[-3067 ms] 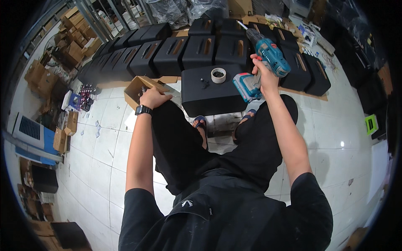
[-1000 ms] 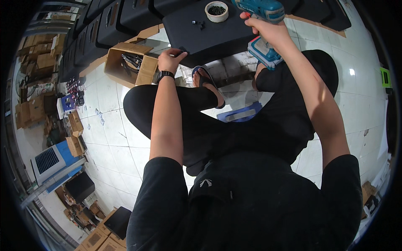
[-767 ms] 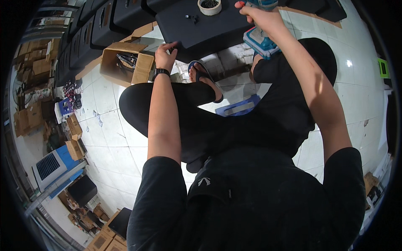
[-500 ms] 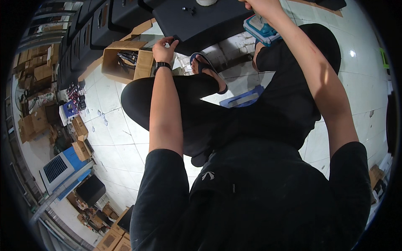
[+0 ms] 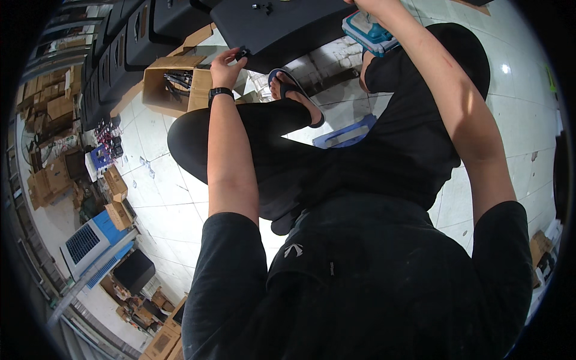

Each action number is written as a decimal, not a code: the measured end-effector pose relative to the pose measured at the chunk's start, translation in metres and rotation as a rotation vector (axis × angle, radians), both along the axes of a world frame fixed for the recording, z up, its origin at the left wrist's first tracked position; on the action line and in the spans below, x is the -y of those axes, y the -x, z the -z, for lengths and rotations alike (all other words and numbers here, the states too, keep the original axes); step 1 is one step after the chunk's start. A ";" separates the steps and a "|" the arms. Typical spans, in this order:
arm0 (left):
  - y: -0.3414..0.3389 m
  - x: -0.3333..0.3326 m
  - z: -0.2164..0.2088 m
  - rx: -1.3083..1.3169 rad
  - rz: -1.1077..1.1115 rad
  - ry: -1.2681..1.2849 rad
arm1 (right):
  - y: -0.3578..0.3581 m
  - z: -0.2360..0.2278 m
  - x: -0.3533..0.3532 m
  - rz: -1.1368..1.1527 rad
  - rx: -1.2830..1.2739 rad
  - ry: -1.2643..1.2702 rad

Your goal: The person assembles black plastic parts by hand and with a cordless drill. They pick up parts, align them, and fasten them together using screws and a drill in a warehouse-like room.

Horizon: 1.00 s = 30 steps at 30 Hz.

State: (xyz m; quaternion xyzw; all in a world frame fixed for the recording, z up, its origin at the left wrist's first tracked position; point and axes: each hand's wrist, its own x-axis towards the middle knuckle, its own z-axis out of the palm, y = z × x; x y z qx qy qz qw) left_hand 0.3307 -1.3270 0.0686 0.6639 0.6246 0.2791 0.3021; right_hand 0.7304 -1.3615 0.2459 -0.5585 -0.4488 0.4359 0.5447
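Note:
A large black case (image 5: 282, 36) with a smooth surface lies in front of me. At its near left edge my left hand (image 5: 225, 68) pinches a small black part (image 5: 242, 54) between thumb and fingers. My right hand (image 5: 377, 8), partly cut off by the top edge, grips the handle of a teal cordless power tool (image 5: 370, 37). The tool's base, with a white and teal battery pack, hangs beside the case's right end; its front end is out of view. Several small black parts (image 5: 262, 8) lie on top of the case.
Left of the case, an open cardboard box (image 5: 169, 90) holds black parts. More black cases (image 5: 139, 33) stand in a row beyond it. A blue and grey flat object (image 5: 345, 133) lies on the tiled floor between my legs. Boxes (image 5: 51, 180) and metal racks line the left.
My left hand has shifted slightly left, and the small black part at its fingertips shows more clearly. My right hand and the power tool have moved slightly up and left in view.

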 end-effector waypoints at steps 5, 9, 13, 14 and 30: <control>-0.006 0.000 -0.006 -0.131 0.009 -0.070 | 0.000 0.004 0.003 0.010 0.005 -0.003; -0.009 -0.003 -0.001 -0.157 0.014 -0.095 | -0.003 0.007 0.002 0.017 0.010 -0.003; -0.008 -0.001 0.003 -0.101 -0.017 -0.037 | -0.010 0.013 0.003 -0.002 -0.011 -0.043; -0.004 0.002 0.001 -0.100 -0.068 0.019 | -0.014 0.021 0.001 -0.048 0.032 -0.031; 0.089 0.276 -0.202 -0.456 -0.248 -0.551 | 0.009 0.126 -0.091 0.469 0.037 -0.509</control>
